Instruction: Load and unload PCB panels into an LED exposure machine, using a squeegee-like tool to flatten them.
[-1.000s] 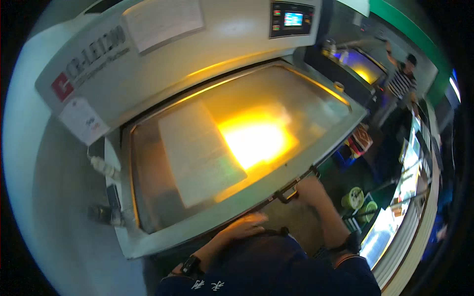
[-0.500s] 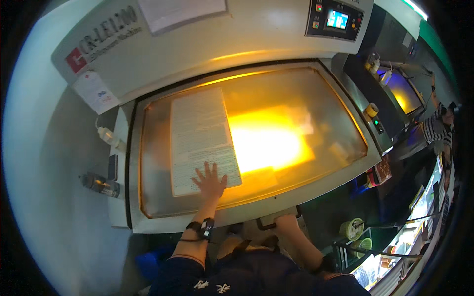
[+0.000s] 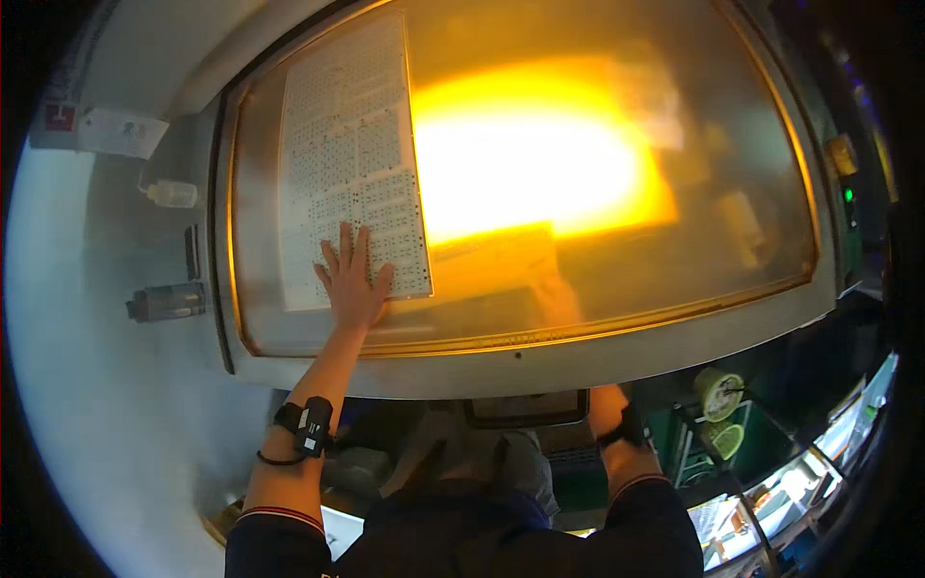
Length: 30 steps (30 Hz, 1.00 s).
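Observation:
My left hand (image 3: 355,289) lies flat with its fingers spread on the near part of a pale, tall rectangular panel (image 3: 328,125) covered in rows of small dark marks. The panel lies at the left of a large framed exposure bed (image 3: 617,347) that glows bright yellow in its middle. My right hand (image 3: 607,397) reaches to the front edge of the bed, where the edge hides its fingers. Beside it is a black-edged handle (image 3: 525,421) below the bed; a grip on it cannot be made out.
A clear bottle (image 3: 175,194) and a grey flask-like bottle (image 3: 169,302) are left of the bed. At its right side sit a yellow roll (image 3: 841,154) and a lit green button (image 3: 849,195). Green-rimmed round containers (image 3: 719,393) stand on a rack at the lower right.
The view has moved nearer and lower over the bed. My left hand stays spread on the panel. My right hand, earlier visible at the handle, is now mostly behind the bed's front edge.

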Each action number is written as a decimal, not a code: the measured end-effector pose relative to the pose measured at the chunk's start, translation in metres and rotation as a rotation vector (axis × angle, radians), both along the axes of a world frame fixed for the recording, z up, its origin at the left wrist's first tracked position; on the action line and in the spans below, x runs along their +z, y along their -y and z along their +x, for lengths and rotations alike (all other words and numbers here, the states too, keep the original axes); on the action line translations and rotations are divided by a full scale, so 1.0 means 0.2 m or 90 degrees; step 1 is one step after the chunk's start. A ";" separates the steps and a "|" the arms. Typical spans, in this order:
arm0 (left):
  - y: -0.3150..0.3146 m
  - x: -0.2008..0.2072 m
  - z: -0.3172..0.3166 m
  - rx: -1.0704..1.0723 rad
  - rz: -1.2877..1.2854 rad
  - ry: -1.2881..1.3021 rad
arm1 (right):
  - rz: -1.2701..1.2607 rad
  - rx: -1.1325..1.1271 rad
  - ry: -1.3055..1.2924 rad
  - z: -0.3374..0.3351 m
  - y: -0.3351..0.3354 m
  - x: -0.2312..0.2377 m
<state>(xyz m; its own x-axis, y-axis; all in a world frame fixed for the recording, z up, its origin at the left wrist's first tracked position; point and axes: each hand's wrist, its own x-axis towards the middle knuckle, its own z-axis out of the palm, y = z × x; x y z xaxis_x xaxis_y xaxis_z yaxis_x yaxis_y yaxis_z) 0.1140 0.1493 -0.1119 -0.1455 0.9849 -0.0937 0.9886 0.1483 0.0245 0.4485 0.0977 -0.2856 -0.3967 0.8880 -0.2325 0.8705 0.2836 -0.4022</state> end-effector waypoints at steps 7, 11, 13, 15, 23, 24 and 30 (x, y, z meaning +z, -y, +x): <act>0.03 0.02 0.00 0.002 0.027 0.038 | 0.011 -0.104 -0.005 -0.07 -0.05 -0.25; 0.03 0.05 0.02 0.012 0.017 0.037 | 0.024 -0.118 -0.003 -0.07 0.04 -0.25; 0.02 0.01 0.05 0.008 0.018 0.045 | 0.032 -0.124 0.008 0.00 0.15 -0.24; 0.01 0.01 0.03 0.007 0.022 0.049 | 0.054 -0.127 0.015 0.08 0.27 -0.17; 0.04 0.10 -0.03 0.029 -0.006 0.006 | -0.172 -0.200 0.056 0.60 0.81 0.71; 0.03 0.10 -0.01 0.027 0.002 0.024 | -0.160 -0.204 0.072 0.65 0.88 0.79; 0.03 0.10 -0.07 0.014 0.036 0.022 | 0.052 0.081 0.097 0.49 0.96 1.44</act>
